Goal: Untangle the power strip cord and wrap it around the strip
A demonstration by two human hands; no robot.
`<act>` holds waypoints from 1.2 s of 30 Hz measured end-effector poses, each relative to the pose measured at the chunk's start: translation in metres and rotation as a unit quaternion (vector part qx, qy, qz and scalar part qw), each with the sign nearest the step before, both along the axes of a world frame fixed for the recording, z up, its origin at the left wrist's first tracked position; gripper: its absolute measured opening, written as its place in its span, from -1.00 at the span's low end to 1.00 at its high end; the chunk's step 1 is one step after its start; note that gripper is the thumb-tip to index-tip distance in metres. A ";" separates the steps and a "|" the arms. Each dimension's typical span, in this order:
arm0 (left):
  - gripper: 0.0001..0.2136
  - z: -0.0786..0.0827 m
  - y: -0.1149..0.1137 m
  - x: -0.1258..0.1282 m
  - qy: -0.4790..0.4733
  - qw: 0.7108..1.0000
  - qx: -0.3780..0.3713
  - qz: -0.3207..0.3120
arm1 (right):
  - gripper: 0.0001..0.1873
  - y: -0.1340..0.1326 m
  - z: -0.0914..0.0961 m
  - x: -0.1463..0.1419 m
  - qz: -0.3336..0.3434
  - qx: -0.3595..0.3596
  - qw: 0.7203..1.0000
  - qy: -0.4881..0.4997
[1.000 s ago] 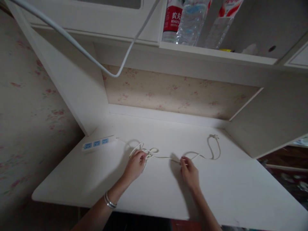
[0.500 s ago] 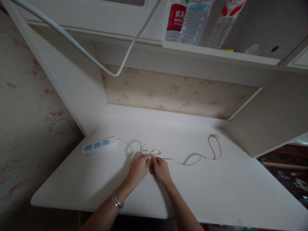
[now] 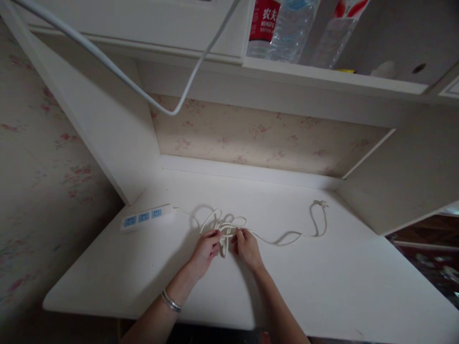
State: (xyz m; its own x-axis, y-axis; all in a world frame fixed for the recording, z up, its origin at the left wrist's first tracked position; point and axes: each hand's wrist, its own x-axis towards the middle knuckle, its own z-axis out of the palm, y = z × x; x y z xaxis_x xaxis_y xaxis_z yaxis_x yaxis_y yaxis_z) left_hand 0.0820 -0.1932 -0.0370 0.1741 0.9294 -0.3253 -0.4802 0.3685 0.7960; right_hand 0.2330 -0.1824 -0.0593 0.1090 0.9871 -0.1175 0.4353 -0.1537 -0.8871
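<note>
A white power cord (image 3: 294, 241) lies across the white desk, with several tangled loops bunched at the middle. My left hand (image 3: 206, 249) pinches the cord at the left side of the bunch. On its right side my right hand (image 3: 246, 246) is closed on the cord as well, thumb and forefinger together. Between the hands, a loop hangs down toward me. To the left rests a white power strip (image 3: 143, 218) with blue sockets, joined to the cord. The plug (image 3: 324, 204) lies at the back right of the desk.
White side panels (image 3: 103, 114) flank the desk (image 3: 322, 282). Overhead, a shelf (image 3: 337, 79) holds plastic bottles (image 3: 265, 24). A thick white bent tube or cable (image 3: 174, 112) hangs in front of the cabinet at upper left. Floral wallpaper (image 3: 251, 134) covers the back.
My hands have moved apart from being almost together, the left slightly left and the right to the right. The loops between them have spread, and one now hangs lower.
</note>
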 end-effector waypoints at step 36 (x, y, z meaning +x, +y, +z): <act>-0.72 0.030 0.000 -0.006 0.445 0.839 0.305 -0.073 | -0.75 -0.012 0.034 0.030 0.000 0.064 0.941 -0.332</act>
State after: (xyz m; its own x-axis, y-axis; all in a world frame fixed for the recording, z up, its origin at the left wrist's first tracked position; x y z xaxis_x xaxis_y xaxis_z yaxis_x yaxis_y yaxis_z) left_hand 0.0762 -0.1935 -0.0070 0.2412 0.9600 0.1422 0.4189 -0.2352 0.8771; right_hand 0.2633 -0.1944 -0.0252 0.1160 0.9887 0.0954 0.9000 -0.0640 -0.4311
